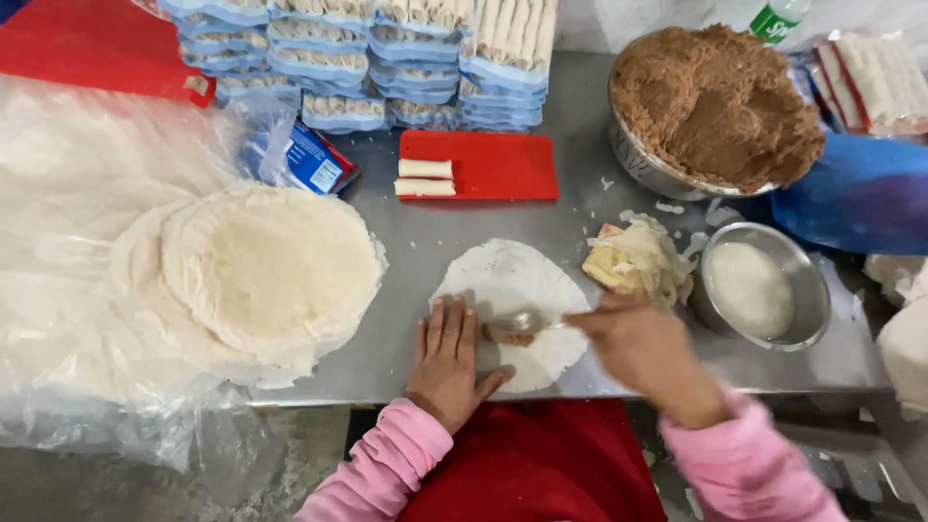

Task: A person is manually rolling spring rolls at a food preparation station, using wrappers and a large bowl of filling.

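A thin round white wrapper [512,280] lies flat on the steel table [580,155] in front of me. My left hand [447,360] rests palm down on the wrapper's left part, fingers together. My right hand [646,350] holds a metal spoon [527,322] whose bowl sits over a small lump of brown filling [509,335] on the wrapper's middle. A big steel bowl [650,172] heaped with the same brown filling [720,101] stands at the back right.
A stack of round wrappers [266,271] lies left on clear plastic. Two finished rolls [425,178] sit on a red board [503,164]. Trays of rolls [387,58] are piled behind. A small steel bowl [807,280] of white paste and dough scraps [638,263] are at right.
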